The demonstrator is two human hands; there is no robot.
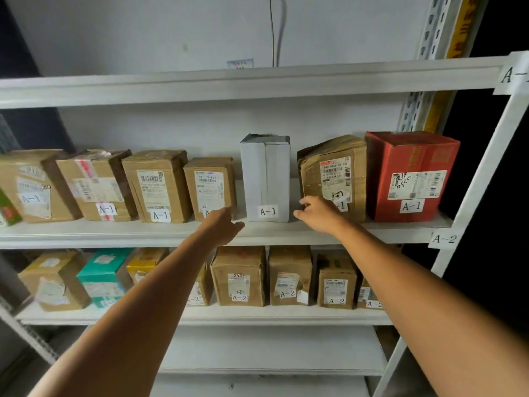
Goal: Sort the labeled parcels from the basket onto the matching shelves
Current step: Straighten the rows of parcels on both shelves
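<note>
- White parcel (pixel 266 173), labelled A-1, stands upright (long axis vertical) on the shelf (pixel 114 232) among other A-1 boxes (pixel 160 186).
- Left hand (pixel 221 227) and right hand (pixel 320 214) flank its base, about equally near, fingers loosely curled, gripping nothing.

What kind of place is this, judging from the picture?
Likely a parcel storeroom or pickup depot: white metal shelves carry a paper tag A-2, and cardboard parcels with shipping labels stand in rows, many marked A-1 or A-2.
</note>
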